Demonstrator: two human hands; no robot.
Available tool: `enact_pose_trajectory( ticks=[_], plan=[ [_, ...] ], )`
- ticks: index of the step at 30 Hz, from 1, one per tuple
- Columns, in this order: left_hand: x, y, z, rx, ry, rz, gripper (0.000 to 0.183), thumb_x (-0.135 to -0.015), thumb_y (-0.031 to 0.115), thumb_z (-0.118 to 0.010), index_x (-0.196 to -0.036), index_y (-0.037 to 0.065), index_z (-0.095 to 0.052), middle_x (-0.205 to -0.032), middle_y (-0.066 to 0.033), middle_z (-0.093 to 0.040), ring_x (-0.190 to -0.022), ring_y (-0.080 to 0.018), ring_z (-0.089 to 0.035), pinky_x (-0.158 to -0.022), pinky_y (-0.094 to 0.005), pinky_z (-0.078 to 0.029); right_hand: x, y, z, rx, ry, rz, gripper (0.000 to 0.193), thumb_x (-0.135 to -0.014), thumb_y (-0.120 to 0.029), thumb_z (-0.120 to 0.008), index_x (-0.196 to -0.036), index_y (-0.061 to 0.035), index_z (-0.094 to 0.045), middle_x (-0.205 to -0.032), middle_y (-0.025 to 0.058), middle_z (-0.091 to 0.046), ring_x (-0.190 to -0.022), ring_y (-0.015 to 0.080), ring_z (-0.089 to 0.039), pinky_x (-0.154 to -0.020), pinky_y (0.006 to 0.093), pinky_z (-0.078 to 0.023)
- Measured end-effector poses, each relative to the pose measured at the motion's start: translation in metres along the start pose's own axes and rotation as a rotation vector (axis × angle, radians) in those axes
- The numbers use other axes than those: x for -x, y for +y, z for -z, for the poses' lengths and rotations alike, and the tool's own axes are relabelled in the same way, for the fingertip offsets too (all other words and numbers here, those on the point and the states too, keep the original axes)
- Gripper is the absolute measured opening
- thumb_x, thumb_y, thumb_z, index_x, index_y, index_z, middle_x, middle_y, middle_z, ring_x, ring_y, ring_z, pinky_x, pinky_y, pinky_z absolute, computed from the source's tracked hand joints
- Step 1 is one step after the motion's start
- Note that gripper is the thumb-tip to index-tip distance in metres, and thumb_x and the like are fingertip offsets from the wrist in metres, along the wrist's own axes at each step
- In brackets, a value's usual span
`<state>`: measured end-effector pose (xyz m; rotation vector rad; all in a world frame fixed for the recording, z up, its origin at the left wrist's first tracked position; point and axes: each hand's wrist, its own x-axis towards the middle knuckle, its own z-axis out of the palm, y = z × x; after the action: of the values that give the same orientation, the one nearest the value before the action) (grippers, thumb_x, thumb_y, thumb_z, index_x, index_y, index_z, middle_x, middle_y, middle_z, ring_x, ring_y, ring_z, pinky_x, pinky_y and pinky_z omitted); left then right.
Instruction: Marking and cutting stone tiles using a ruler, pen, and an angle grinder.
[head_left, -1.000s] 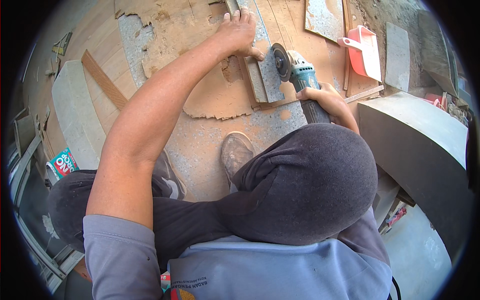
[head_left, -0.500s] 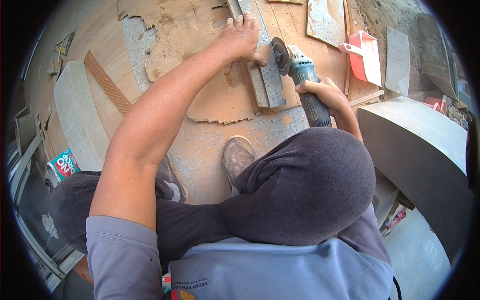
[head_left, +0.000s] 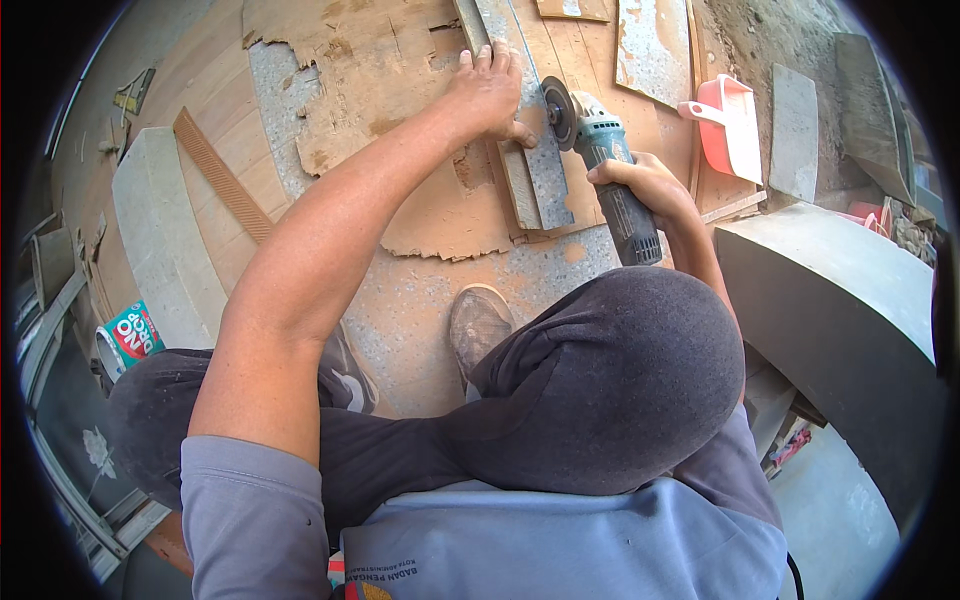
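Gripping the angle grinder (head_left: 604, 150), my right hand (head_left: 650, 185) wraps its body, the cutting disc (head_left: 560, 113) beyond. I've got my left hand (head_left: 487, 95) laid over a narrow bar (head_left: 522, 190), thumb and fingers apart, left of the disc.

Dusty speckled floor (head_left: 408, 322) in bright daylight, rough brown ground (head_left: 742, 38) beyond to the right.

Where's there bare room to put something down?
Two spots look free: the dusty speckled floor between the ragged board and the brown shoe, and the wood just past the brown strip's far end. It's crowded around the left hand, right hand and grinder.
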<state>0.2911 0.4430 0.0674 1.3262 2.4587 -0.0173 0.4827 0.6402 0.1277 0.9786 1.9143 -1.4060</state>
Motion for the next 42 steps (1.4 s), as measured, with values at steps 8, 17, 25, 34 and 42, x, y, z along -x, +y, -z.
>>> enact_pose_trajectory(
  ticks=[8, 17, 25, 34, 42],
  plan=[
    [0.001, -0.002, 0.001, 0.013, -0.002, 0.001, 0.149, -0.064, 0.080, -0.085, -0.161, -0.015, -0.023, -0.168, -0.0383, -0.024, -0.158, -0.0486, -0.027, -0.128, -0.0595, -0.026, -0.010, -0.014, 0.003, -0.035, -0.006, 0.029, 0.049, -0.078, -0.036, -0.081, -0.101, 0.0058, -0.069, -0.082, 0.0109, -0.067, -0.061, 0.0166, -0.066, -0.054, 0.0306, -0.053],
    [0.003, -0.002, 0.001, 0.026, -0.003, -0.006, 0.148, -0.065, 0.078, -0.085, -0.161, -0.015, -0.022, -0.168, -0.0390, -0.024, -0.158, -0.0498, -0.027, -0.128, -0.0607, -0.026, -0.021, -0.030, 0.005, -0.040, 0.009, 0.061, 0.052, -0.078, -0.036, -0.081, -0.101, 0.0086, -0.069, -0.082, 0.0128, -0.068, -0.060, 0.0182, -0.067, -0.052, 0.0307, -0.055],
    [0.004, -0.001, 0.003, 0.057, -0.015, -0.003, 0.147, -0.067, 0.075, -0.087, -0.161, -0.015, -0.021, -0.168, -0.0384, -0.023, -0.159, -0.0492, -0.024, -0.128, -0.0610, -0.025, -0.036, -0.036, 0.009, -0.056, 0.012, 0.075, 0.056, -0.075, -0.038, -0.083, -0.102, 0.0091, -0.070, -0.084, 0.0131, -0.068, -0.060, 0.0184, -0.067, -0.049, 0.0319, -0.053],
    [0.004, -0.001, 0.005, 0.053, -0.028, -0.007, 0.147, -0.067, 0.077, -0.085, -0.162, -0.016, -0.019, -0.169, -0.0379, -0.023, -0.159, -0.0495, -0.024, -0.128, -0.0605, -0.025, -0.049, -0.047, 0.011, -0.084, 0.001, 0.118, 0.054, -0.076, -0.036, -0.083, -0.103, 0.0084, -0.070, -0.083, 0.0132, -0.068, -0.058, 0.0188, -0.068, -0.048, 0.0320, -0.056],
    [0.005, 0.000, 0.006, 0.051, -0.026, -0.008, 0.147, -0.067, 0.077, -0.084, -0.162, -0.016, -0.020, -0.169, -0.0378, -0.023, -0.158, -0.0492, -0.025, -0.128, -0.0607, -0.025, -0.060, -0.046, 0.012, -0.081, 0.001, 0.142, 0.055, -0.076, -0.039, -0.082, -0.102, 0.0076, -0.070, -0.084, 0.0136, -0.067, -0.059, 0.0191, -0.068, -0.048, 0.0323, -0.056]
  ],
)
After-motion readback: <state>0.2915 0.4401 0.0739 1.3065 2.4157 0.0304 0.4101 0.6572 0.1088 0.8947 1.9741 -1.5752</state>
